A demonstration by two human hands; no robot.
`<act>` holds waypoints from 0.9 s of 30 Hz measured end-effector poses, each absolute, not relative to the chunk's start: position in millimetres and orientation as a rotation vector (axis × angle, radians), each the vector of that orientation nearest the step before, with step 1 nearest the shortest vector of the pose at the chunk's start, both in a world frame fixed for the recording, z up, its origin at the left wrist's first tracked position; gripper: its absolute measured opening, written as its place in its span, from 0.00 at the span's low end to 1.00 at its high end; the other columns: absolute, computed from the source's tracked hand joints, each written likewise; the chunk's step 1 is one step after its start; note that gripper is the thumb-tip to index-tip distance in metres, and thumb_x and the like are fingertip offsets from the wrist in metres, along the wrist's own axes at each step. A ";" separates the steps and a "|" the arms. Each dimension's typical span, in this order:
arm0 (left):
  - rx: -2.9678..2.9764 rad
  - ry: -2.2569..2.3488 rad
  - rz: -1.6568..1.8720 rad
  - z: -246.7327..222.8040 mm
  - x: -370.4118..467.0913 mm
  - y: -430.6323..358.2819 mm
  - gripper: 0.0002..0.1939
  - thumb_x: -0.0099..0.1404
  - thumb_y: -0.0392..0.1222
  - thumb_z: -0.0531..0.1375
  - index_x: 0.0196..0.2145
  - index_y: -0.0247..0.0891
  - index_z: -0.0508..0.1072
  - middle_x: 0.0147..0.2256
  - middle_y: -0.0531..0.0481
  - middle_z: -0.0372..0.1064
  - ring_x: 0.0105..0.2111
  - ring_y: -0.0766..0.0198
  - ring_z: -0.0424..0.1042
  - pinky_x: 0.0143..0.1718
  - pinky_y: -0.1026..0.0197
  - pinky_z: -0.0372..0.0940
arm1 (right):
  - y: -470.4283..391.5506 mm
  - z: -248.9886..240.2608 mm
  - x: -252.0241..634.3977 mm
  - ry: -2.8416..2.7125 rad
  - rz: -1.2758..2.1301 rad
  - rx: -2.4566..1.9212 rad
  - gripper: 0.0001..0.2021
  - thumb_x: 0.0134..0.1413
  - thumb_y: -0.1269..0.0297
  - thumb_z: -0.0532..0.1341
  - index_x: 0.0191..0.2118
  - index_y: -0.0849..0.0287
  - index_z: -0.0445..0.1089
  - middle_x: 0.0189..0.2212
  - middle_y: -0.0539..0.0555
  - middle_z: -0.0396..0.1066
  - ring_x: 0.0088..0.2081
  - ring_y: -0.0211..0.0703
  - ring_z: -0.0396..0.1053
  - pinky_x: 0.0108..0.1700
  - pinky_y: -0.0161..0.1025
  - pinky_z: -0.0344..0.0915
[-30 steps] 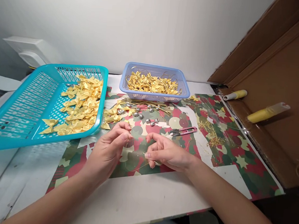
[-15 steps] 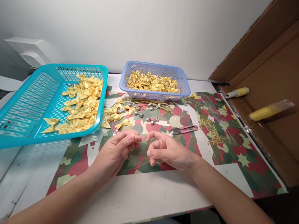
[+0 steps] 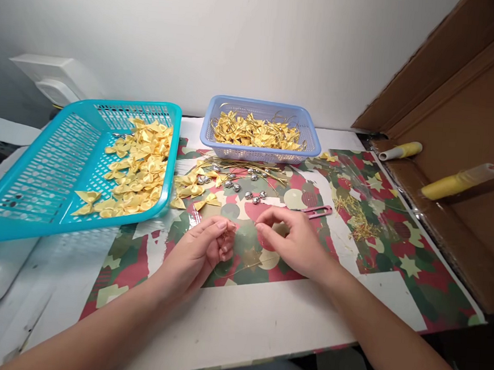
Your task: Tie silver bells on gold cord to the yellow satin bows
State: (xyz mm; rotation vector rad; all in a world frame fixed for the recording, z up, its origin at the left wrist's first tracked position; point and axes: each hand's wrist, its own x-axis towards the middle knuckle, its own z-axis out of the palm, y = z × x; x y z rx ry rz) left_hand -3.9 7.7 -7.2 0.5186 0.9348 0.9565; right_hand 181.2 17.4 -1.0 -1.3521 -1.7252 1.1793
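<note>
Near the front of the table, my left hand (image 3: 204, 241) pinches a thin gold cord (image 3: 234, 272). The cord's slack curves down over the patterned paper below the fingers. Facing it across a small gap is my right hand (image 3: 292, 237), with thumb and forefinger brought together in a pinch. Whatever lies between those fingertips is too small to make out. Just behind the right hand lie pink-handled thread snips (image 3: 319, 212), their blades partly covered by it. Several silver jingle bells (image 3: 255, 197) and a yellow ribbon bow (image 3: 207, 201) sit beyond the hands.
A turquoise basket (image 3: 168, 173) with yellow bows stands on the left. The blue basket (image 3: 260, 152) at the back holds bows with gold cords. Cut gold cords (image 3: 248, 166) lie before it, gold scraps (image 3: 359, 219) to the right. Cardboard (image 3: 470, 111) with yellow-wrapped tubes (image 3: 461, 182) borders the right.
My right hand has moved right, away from the left, and its curled fingers have come together in a pinch. My left hand keeps its pinch nearly in place. The view has shifted slightly.
</note>
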 end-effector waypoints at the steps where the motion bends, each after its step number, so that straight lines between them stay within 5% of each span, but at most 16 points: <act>1: 0.508 0.928 0.955 -6.7 -3.5 7.8 0.13 0.52 0.46 0.69 0.26 0.35 0.74 0.25 0.54 0.62 0.23 0.72 0.58 0.21 0.70 0.58 | 18.7 -4.1 180.8 -1.843 0.987 -1.375 0.07 0.57 0.68 0.59 0.28 0.58 0.69 0.28 0.52 0.72 0.33 0.42 0.67 0.39 0.43 0.62; 7: 0.484 0.906 0.956 -7.2 -2.0 7.9 0.13 0.51 0.46 0.71 0.27 0.35 0.74 0.26 0.55 0.62 0.22 0.73 0.56 0.20 0.71 0.58 | 18.2 -12.1 172.4 -2.027 0.532 -1.291 0.04 0.54 0.69 0.62 0.37 0.56 0.72 0.41 0.56 0.74 0.47 0.51 0.65 0.50 0.50 0.58; 15: 0.611 0.879 0.916 -14.7 -1.3 4.9 0.18 0.57 0.52 0.65 0.39 0.35 0.79 0.23 0.54 0.59 0.22 0.70 0.57 0.21 0.68 0.59 | 4.3 -10.3 149.0 -1.838 0.665 -1.229 0.15 0.42 0.61 0.69 0.33 0.56 0.64 0.34 0.52 0.68 0.40 0.47 0.64 0.43 0.43 0.61; 20: 0.688 0.792 0.954 -16.5 -0.3 3.0 0.25 0.59 0.56 0.63 0.51 0.44 0.75 0.36 0.51 0.65 0.23 0.72 0.57 0.23 0.68 0.59 | 5.3 -10.5 150.4 -1.769 0.649 -1.298 0.21 0.38 0.61 0.71 0.39 0.56 0.63 0.37 0.52 0.66 0.40 0.46 0.63 0.41 0.42 0.62; 27: 0.733 0.763 0.945 -16.1 -1.8 1.9 0.31 0.60 0.61 0.60 0.59 0.53 0.65 0.42 0.52 0.62 0.23 0.72 0.55 0.26 0.67 0.59 | 5.2 -6.3 165.8 -2.215 0.352 -1.139 0.10 0.51 0.58 0.66 0.39 0.53 0.73 0.45 0.55 0.66 0.48 0.50 0.59 0.53 0.48 0.56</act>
